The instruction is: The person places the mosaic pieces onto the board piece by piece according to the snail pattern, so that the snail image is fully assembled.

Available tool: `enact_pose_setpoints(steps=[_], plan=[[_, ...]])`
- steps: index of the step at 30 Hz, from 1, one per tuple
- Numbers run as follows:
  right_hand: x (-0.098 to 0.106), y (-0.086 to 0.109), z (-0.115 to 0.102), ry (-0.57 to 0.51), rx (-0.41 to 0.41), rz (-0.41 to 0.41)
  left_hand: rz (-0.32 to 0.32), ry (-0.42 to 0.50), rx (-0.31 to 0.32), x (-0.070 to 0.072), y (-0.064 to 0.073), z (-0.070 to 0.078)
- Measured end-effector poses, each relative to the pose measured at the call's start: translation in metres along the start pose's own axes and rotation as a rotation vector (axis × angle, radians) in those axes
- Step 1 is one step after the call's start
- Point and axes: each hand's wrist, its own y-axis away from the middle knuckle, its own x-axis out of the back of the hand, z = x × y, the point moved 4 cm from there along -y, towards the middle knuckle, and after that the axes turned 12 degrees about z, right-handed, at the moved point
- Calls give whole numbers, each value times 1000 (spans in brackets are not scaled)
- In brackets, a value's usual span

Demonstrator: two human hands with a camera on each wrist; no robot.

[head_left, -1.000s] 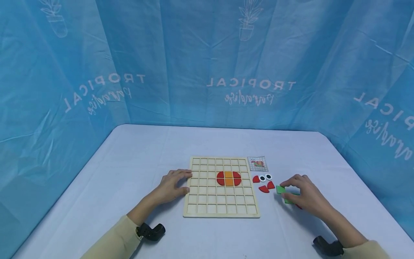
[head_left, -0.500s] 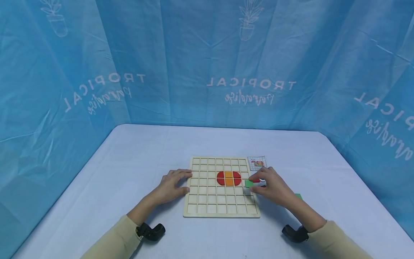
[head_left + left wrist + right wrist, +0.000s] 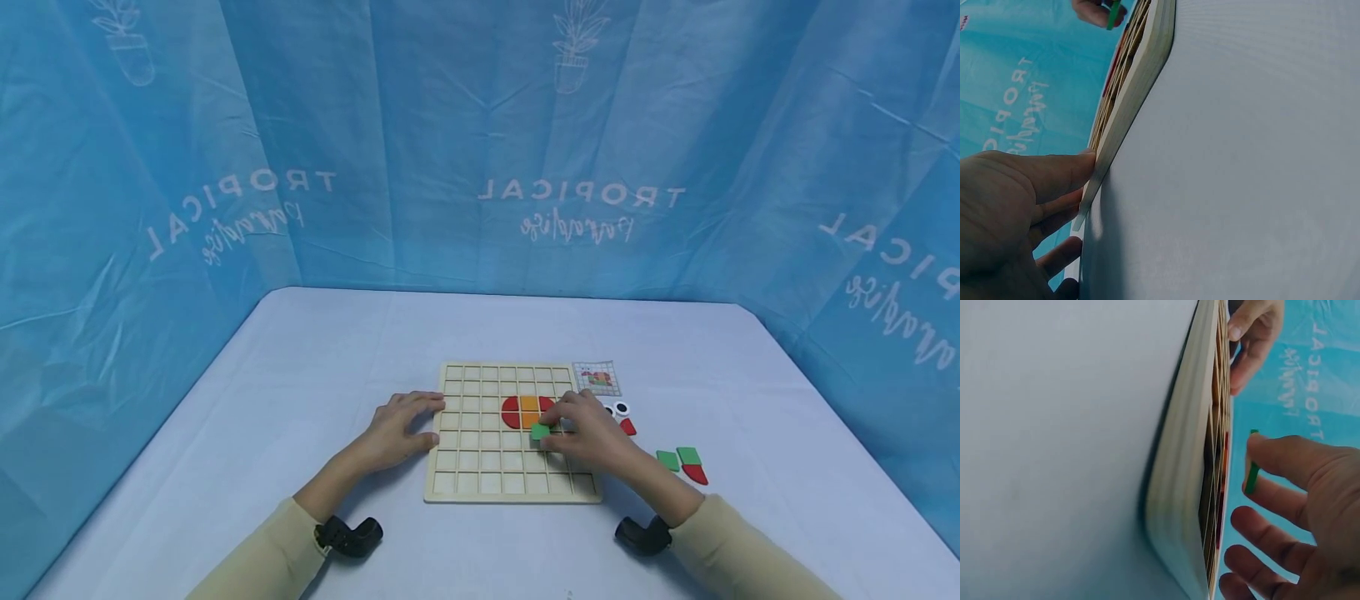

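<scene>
The left hand (image 3: 405, 427), thumb and fingers spread wide, rested against the left edge of the gridded board (image 3: 510, 499) on the white surface (image 3: 337, 350). In the board's cells, orange tiles (image 3: 529, 403) sat between red tiles (image 3: 511, 404). The right hand (image 3: 588, 432) pinched a green square (image 3: 539, 432) above the board, just near of the orange tiles. At the board's right lay a printed card (image 3: 597, 378), eye discs (image 3: 621, 408) and, nearer, two loose green tiles (image 3: 667, 461).

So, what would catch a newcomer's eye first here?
Most likely the bright blue backdrop, its white lettering mirrored, behind the white table. On the pale gridded board, red pieces flank orange squares. Above the board, the right hand pinches a green square.
</scene>
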Motion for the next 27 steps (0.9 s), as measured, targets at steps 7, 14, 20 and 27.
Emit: enact_pose_setpoints(steps=[7, 14, 20, 27], plan=[[-8, -1, -3, 66, 18, 6, 6, 5, 2, 0, 0, 1], [-10, -1, -4, 93, 23, 14, 28, 5, -16, 1, 2, 2], [-12, 0, -5, 116, 61, 17, 4, 10, 0, 1, 1, 2], [-13, 0, -5, 125, 75, 32, -3, 7, 10, 1, 0, 1]])
